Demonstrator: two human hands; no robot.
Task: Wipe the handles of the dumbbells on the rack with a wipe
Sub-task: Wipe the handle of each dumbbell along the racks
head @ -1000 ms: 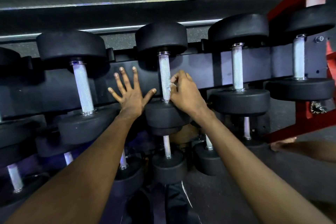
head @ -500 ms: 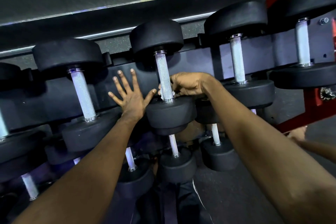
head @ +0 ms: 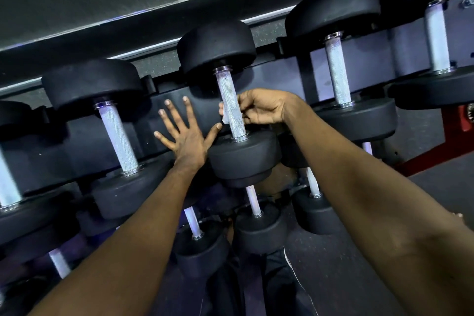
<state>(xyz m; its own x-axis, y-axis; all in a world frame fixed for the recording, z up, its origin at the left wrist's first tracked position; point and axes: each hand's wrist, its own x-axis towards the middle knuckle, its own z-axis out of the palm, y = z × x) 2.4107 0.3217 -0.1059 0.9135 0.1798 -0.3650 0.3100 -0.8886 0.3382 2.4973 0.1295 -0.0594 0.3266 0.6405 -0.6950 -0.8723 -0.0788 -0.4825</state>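
Observation:
Black dumbbells with knurled silver handles lie in a row on the dark rack [head: 269,77]. My right hand [head: 261,108] is wrapped around the lower part of the middle dumbbell's handle [head: 225,90], fingers curled behind it. A small white wipe [head: 223,113] peeks out on the handle's left side under my fingers. My left hand [head: 183,133] lies flat with fingers spread on the rack's panel just left of that handle, thumb touching the near black head [head: 243,154].
Neighbouring dumbbells sit left [head: 116,136] and right [head: 338,77] on the same tier, and smaller ones [head: 259,228] on a lower tier. A red frame post [head: 459,141] stands at the right. Dark rubber floor lies below.
My right hand has slid up the middle handle from its lower end, and the wipe now shows at the handle's left. The view has tilted; my left hand stays flat on the rack.

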